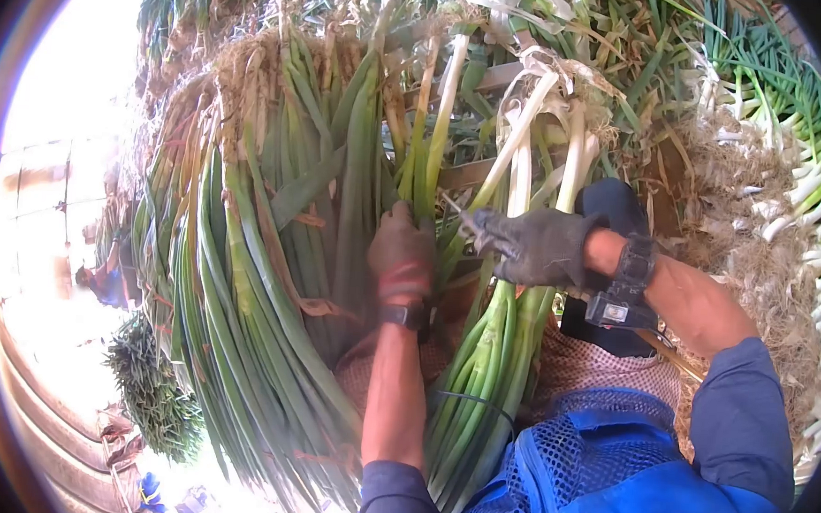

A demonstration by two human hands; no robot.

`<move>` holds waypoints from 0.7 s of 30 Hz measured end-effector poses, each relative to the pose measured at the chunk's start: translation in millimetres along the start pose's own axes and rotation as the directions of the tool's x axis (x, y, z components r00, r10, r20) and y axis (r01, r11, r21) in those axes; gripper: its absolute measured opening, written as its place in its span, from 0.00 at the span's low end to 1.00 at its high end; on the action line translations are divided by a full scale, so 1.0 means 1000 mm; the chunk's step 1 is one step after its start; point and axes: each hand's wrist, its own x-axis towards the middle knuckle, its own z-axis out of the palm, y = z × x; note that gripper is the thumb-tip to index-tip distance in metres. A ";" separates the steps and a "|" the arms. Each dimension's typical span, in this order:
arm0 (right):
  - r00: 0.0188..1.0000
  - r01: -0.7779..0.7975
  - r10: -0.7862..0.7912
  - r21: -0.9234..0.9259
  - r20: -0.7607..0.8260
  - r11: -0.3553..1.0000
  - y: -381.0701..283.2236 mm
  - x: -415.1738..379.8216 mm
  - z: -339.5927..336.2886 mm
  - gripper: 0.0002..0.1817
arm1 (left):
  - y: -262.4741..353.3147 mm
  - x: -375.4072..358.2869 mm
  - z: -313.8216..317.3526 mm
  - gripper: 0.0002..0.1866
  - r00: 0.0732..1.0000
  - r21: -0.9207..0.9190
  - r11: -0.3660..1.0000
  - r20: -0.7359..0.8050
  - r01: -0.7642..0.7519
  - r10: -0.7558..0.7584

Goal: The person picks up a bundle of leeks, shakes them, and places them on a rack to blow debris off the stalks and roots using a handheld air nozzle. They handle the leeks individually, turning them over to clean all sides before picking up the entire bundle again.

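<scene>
**Q:** Where is the stalk, and what is the state of the fingers?

**A:** The green onion stalk [437,131] lies between the leafy heap [234,218] and the pale-stemmed bunch [494,346], white end away from the wearer. The left hand's [401,256] gloved fingers are curled around its green section. The right hand's [535,248] gloved fingers are clenched on a slim metal tool [473,225], tip toward the stalk; the tool's type cannot be determined.

**Q:** What handling properties apply?

**A:** Probable rating: light; firm along the white shank; softer and easily creased in the leaves. Bare white layers may be slippery.

**Q:** Recommended grip point?

**A:** The firm section just below the leaf split. Apply moderate pressure; avoid gripping leaf tips, which may tear.
</scene>
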 end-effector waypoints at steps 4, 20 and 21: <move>0.967 -0.208 0.201 -0.033 -0.154 0.978 0.019 0.041 -0.028 0.46 | 0.012 0.018 0.005 0.16 0.997 0.039 0.999 0.074 -0.019 0.016; 0.949 -0.223 0.227 0.042 -0.218 0.974 0.044 0.081 -0.078 0.38 | 0.011 0.072 0.058 0.18 0.985 0.335 0.928 0.002 -0.164 0.173; 0.961 -0.220 0.229 0.075 -0.157 0.973 0.031 0.062 -0.072 0.37 | 0.015 0.075 0.052 0.17 0.987 0.340 0.928 0.014 -0.155 0.160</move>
